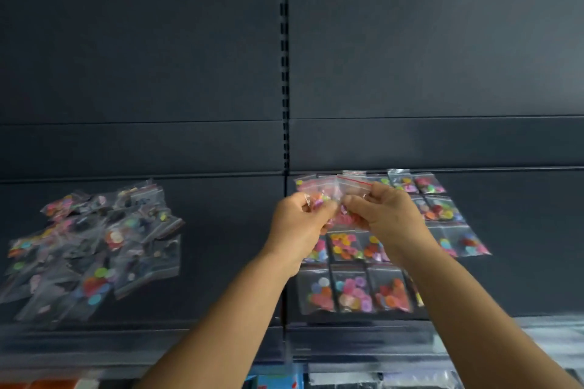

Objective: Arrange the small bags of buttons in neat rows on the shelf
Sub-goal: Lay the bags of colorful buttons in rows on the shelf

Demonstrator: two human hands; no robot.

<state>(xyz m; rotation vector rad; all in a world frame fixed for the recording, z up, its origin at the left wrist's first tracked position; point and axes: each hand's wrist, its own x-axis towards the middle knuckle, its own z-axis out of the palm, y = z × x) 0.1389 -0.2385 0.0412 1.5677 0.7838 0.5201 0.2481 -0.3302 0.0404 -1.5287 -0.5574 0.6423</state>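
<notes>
Both hands, left hand and right hand, pinched small bags above the rows. A slipped bag would likely disturb them.

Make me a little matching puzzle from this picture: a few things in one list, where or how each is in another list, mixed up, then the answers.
Things:
1. loose pile of bags
2. rows of bags
3. left hand
4. slotted post

Places or states:
A. laid out on the right half of the shelf
B. runs up the back wall between the two panels
C. heaped on the left half of the shelf
D. pinches a bag above the rows, close to the right hand

Pairs: 1-C, 2-A, 3-D, 4-B
</notes>
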